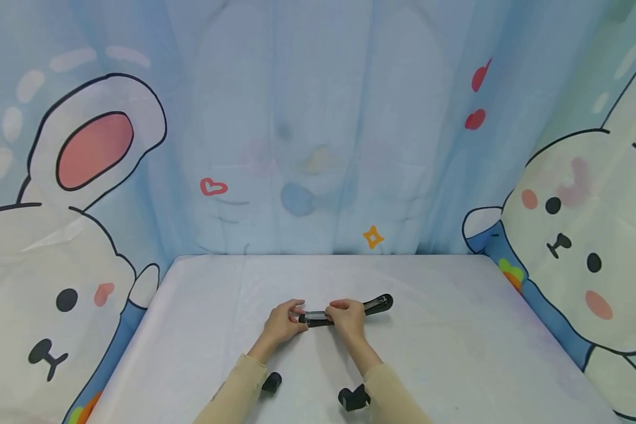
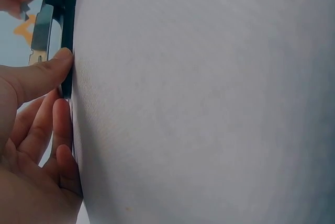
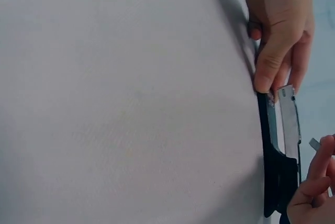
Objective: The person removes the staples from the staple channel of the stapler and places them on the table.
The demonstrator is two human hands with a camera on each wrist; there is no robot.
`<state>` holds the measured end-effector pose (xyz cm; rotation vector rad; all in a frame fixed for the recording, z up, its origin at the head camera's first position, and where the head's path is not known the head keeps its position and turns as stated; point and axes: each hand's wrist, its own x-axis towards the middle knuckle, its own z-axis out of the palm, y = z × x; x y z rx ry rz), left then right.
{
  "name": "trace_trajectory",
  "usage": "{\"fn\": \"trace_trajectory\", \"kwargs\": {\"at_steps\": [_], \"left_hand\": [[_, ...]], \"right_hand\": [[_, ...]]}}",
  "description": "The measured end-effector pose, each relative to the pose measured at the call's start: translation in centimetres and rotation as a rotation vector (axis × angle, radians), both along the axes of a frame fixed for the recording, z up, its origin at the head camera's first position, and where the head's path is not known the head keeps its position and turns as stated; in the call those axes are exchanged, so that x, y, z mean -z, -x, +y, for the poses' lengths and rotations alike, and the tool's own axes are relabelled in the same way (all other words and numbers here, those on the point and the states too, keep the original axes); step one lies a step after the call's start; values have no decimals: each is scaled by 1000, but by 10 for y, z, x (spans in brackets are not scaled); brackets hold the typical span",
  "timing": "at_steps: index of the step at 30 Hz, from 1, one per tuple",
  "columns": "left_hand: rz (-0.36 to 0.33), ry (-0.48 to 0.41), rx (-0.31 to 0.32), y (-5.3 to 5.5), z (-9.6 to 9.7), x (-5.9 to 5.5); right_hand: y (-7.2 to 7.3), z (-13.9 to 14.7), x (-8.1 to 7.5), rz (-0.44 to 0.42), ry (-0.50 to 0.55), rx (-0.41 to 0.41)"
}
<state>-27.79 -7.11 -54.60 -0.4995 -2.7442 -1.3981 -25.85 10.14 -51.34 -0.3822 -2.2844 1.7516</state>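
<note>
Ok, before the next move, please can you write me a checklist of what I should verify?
1. Left hand holds the stapler at one end: ok.
2. Right hand pinches the small grey piece: ok.
3. Metal arm lifted off the black base: ok, a gap shows.
4. Grey piece seated in the stapler: not ok, it is in the fingers.
5. Staples already inside: cannot tell.

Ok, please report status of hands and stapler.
Left hand holds stapler end. Right hand pinches small grey piece. Stapler open; right hand partly hides it in head view.
</note>
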Motion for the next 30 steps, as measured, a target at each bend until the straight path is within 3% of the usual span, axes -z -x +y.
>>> {"fn": "trace_trajectory", "kwargs": {"at_steps": [6, 12, 20, 30], "left_hand": [[4, 0, -15, 0, -1, -1], [0, 11, -22, 1, -1, -1], [-14, 3, -27, -1, -1, 1], [45, -36, 9, -4, -1, 0]], "right_hand": [[-13, 4, 0, -134, 108, -69], [-28, 3, 6, -161, 156, -135], [-38, 1, 22, -161, -20, -147], [-46, 2, 19, -88, -284, -133]]}}
